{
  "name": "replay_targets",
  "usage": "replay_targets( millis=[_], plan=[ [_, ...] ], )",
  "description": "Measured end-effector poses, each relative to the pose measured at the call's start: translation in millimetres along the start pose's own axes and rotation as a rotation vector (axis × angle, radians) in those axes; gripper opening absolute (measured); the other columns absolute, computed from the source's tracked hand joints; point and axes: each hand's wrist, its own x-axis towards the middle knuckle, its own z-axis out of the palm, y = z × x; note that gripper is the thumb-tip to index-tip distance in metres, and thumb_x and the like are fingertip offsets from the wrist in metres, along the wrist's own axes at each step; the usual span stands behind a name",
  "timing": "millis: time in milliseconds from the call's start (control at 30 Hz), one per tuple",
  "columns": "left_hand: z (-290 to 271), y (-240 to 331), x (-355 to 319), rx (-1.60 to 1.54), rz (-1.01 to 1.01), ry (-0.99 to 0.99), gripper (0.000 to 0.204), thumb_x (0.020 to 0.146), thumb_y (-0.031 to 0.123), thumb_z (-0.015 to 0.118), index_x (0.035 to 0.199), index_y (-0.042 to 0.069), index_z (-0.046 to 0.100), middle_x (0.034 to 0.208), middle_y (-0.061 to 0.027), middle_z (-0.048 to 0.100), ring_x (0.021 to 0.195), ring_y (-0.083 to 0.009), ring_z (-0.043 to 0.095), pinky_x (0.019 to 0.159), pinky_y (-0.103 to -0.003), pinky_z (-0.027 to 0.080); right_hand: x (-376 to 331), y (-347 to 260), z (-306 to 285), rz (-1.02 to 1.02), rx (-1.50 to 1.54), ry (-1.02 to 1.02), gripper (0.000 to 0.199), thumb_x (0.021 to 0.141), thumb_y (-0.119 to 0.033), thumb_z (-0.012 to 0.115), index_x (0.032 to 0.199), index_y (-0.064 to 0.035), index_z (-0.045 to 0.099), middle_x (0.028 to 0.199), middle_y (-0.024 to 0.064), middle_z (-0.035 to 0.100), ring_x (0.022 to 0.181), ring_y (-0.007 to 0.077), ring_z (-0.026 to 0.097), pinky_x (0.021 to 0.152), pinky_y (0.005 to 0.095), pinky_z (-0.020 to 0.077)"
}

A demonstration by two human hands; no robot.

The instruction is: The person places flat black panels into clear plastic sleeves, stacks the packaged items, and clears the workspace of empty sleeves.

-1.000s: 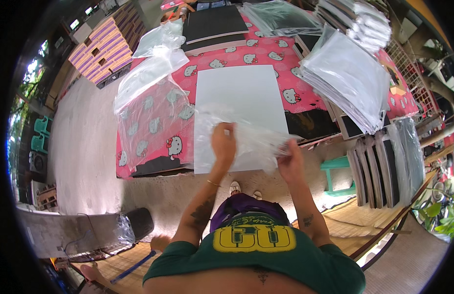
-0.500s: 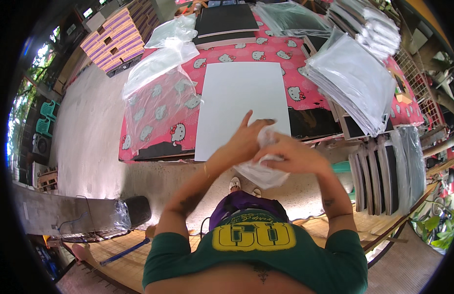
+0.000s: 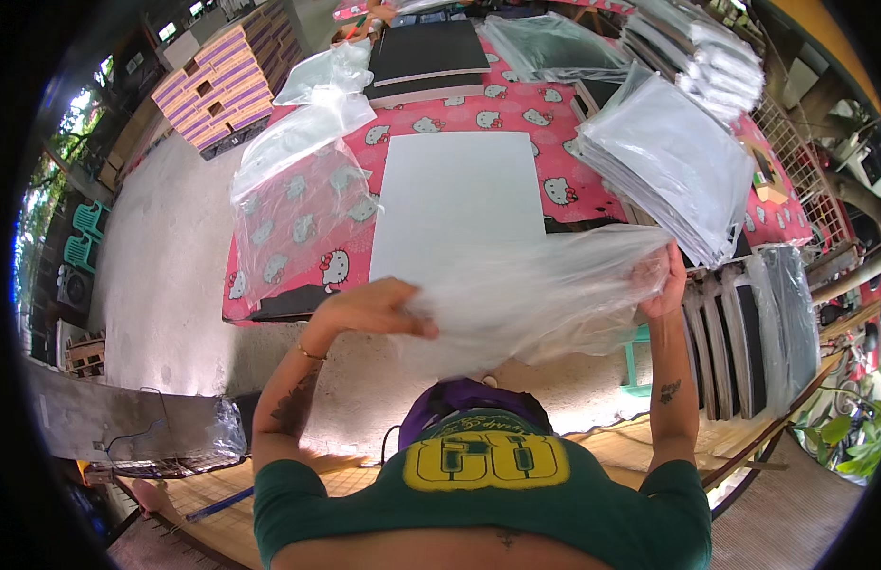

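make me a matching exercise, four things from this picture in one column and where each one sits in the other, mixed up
Things:
1. clear plastic bag
2. white sheet
3. stack of bagged flat packs
4. black board

Places:
A. far end of the pink tablecloth
B. flat in the middle of the cloth
C. stretched between the left hand and right hand
D. right side of the table

Pairs: 1-C, 2-B, 3-D, 4-A

Your left hand (image 3: pixel 378 309) and right hand (image 3: pixel 661 280) stretch a plastic bag (image 3: pixel 535 294) between them at the near edge of the desk (image 3: pixel 459 119). A flat board (image 3: pixel 459 204) lies on the desk just beyond it. Loose bags (image 3: pixel 303 180) lie to its left, stacked packed sheets (image 3: pixel 673 161) to its right, dark boards (image 3: pixel 426 52) at the far side.
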Motion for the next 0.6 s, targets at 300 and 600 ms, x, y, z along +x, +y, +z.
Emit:
replay_targets(
  millis=[300,600],
  plan=[
    [18.7,-62.1,-10.0,-0.399,-0.172,0.079,0.044,0.09,0.031,0.058,0.12,0.0,0.052,0.109,-0.0159,0.062,0.094,-0.0293,0.065,0.082,-0.043,0.053,28.3,-33.8,31.7,0.091,0.99,0.379,0.043,0.097,-0.036,0.047,0.121,-0.0012,0.056,0.083,0.0063,0.068,0.086,0.0177,0.064,0.07,0.0319,0.0504],
    [25.2,-110.2,-32.5,-1.04,0.061,0.257,0.032,0.087,0.024,0.056,0.11,0.001,0.06,0.099,-0.0093,0.065,0.087,-0.0225,0.063,0.073,-0.035,0.052,6.6,59.3,87.0,0.113,0.862,-0.156,0.042,0.094,-0.034,0.049,0.118,-0.0009,0.058,0.104,0.0164,0.065,0.101,0.0275,0.063,0.076,0.0338,0.0515]
  ],
)
